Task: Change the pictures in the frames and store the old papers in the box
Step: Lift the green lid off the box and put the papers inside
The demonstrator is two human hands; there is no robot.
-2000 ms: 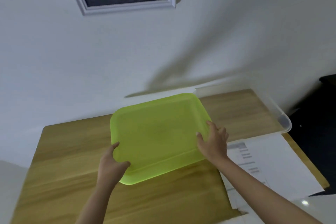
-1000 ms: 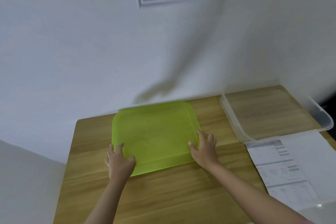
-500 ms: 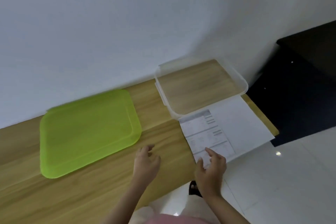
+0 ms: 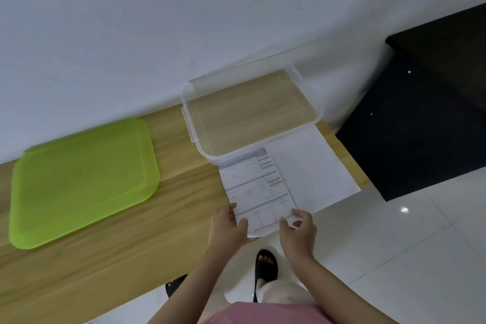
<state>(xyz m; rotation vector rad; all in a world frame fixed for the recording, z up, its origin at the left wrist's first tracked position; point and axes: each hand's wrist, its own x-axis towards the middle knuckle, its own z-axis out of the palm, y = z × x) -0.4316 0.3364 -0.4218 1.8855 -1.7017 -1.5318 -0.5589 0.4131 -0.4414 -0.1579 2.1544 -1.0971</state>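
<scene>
A clear plastic box (image 4: pixel 190 123) stands open at the back right of the wooden table (image 4: pixel 105 258), nothing inside it. Its green lid (image 4: pixel 81 179) lies flat to the left. In front of the box lie white papers: a printed sheet (image 4: pixel 259 187) on top and a blank sheet (image 4: pixel 315 176) to its right. My left hand (image 4: pixel 227 226) pinches the printed sheet's near left corner. My right hand (image 4: pixel 298 231) grips its near right corner. The sheet's near edge hangs over the table's front edge.
A white wall runs behind the table. A black cabinet (image 4: pixel 420 118) stands to the right of the table. White floor tiles (image 4: pixel 394 258) and my sandalled feet (image 4: pixel 265 268) show below the table's front edge.
Both hands let go of the green lid, which now lies on the table at left. They moved right and took hold of the printed sheet's near corners. My view swung right and down.
</scene>
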